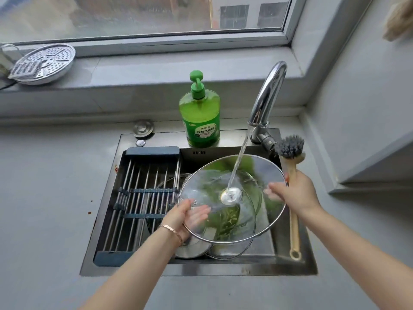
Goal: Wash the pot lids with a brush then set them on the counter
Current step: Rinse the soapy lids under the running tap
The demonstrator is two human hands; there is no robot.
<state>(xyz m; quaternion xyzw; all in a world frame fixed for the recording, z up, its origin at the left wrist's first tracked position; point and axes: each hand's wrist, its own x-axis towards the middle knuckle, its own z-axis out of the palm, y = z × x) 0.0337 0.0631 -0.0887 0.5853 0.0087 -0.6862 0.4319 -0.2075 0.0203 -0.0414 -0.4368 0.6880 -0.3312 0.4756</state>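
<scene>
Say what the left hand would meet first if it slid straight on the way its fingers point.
Probably the metal knob at the middle of the glass lid, where the water lands; the fingers of the left hand point towards it. Depth through the glass is unclear.

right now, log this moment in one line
rinse | left hand holds glass lid rim | right hand grips dish brush, touches lid | faucet water hits lid centre

Sink tally
One held glass lid [257, 171], one glass lid beneath [230, 250], one steel lid [192, 249], one brush [290, 168], one soap bottle [200, 115]
</scene>
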